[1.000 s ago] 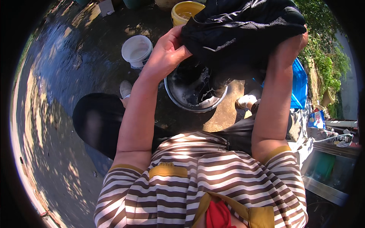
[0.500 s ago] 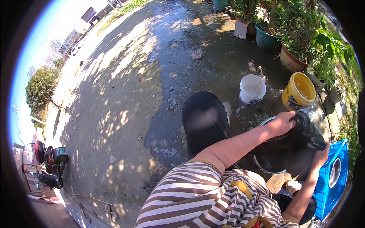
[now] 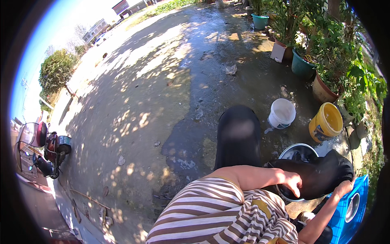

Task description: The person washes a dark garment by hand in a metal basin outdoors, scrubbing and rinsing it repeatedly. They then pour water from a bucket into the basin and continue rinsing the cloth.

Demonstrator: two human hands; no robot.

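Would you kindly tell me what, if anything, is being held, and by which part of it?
The right hand holds the black cloth by its right end; whether the left hand grips it too cannot be told.

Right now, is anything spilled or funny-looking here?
Yes, water seems spilled: a dark, shiny wet patch stretches along left of the white bucket. It stands out because the ground farther left looks paler and drier.

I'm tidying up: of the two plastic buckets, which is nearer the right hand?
The round yellow plastic bucket; the round white plastic bucket stands farther left.
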